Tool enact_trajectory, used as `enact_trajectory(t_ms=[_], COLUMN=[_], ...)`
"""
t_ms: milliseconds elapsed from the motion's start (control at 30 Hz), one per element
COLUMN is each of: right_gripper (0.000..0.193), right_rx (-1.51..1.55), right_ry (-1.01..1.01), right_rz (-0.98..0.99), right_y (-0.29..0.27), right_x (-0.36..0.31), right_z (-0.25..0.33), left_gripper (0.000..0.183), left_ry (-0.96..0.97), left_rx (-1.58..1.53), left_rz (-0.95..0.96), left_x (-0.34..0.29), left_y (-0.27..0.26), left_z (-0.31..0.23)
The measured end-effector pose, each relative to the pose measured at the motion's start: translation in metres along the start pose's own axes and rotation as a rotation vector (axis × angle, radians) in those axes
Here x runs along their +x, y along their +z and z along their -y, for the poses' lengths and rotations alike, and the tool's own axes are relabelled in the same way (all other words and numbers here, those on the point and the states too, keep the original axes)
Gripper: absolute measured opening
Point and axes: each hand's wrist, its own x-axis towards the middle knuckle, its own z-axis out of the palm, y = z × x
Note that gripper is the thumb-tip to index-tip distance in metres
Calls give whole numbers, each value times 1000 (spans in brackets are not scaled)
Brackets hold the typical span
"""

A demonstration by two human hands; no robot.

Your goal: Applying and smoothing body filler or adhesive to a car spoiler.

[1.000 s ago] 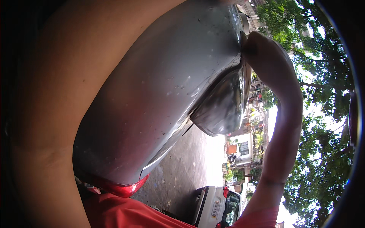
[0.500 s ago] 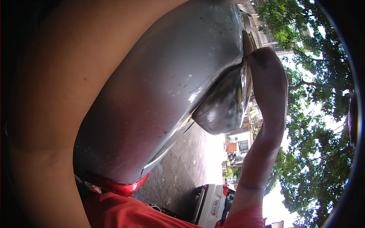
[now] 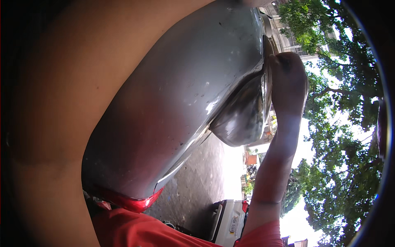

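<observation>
Right hand [image 3: 290,68]: looks curled, hold can't tell | left hand [image 3: 257,2]: cropped, can't tell | grey vehicle panel [image 3: 173,99]: likely stiff, slick; grip right edge

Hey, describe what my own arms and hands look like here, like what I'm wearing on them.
Your right arm has a loose red fabric sleeve on the upper part; below that it is bare, and your right hand shows no glove. Your left arm is bare wherever it shows.
</observation>
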Motion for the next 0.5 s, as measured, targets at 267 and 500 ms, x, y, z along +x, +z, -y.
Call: enact_trajectory(t_ms=[267,500], right_gripper=[33,26], right_rx=[-6,-146], right_ry=[81,-66], right_rz=[-130,-177], right_y=[17,19], right_x=[-5,6], right_z=[4,9], left_gripper=[25,25], left_ry=[-114,-397], left_rx=[-253,-994], left_rz=[-23,-259], left_x=[5,-26], left_y=[19,-8], left_z=[0,1])
